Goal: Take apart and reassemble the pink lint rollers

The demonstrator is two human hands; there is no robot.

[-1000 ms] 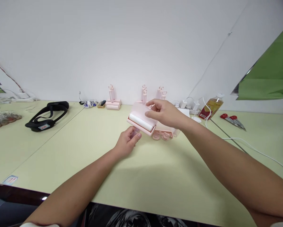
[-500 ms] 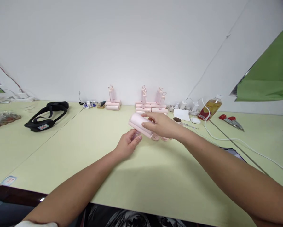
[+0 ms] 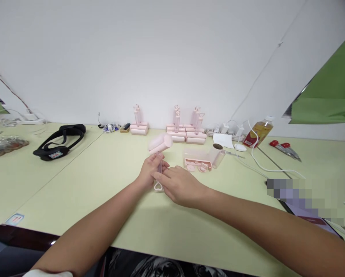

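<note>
A pale pink lint roller [image 3: 160,144] is held over the table in front of me, its head pointing away and the heart-shaped loop [image 3: 158,186] of its handle toward me. My left hand [image 3: 150,169] is closed around the clear pink handle just below the head. My right hand [image 3: 181,185] grips the same handle lower down, near the loop; its curled fingers hide part of it. To the right lie a translucent pink cover with a pink rim [image 3: 198,163], small round pink caps [image 3: 190,168] and a translucent pink tube [image 3: 219,159].
Several pink lint rollers [image 3: 195,137] stand upright along the wall, with one group [image 3: 139,129] farther left. A black head strap [image 3: 60,142] lies left. On the right are a drink bottle [image 3: 259,132], white cables, red-handled tools [image 3: 284,150] and a phone [image 3: 313,219].
My right hand has moved from the roller's head down to its handle. The head has swung left and away, and the loop now shows toward me. The parts on the right are uncovered.
</note>
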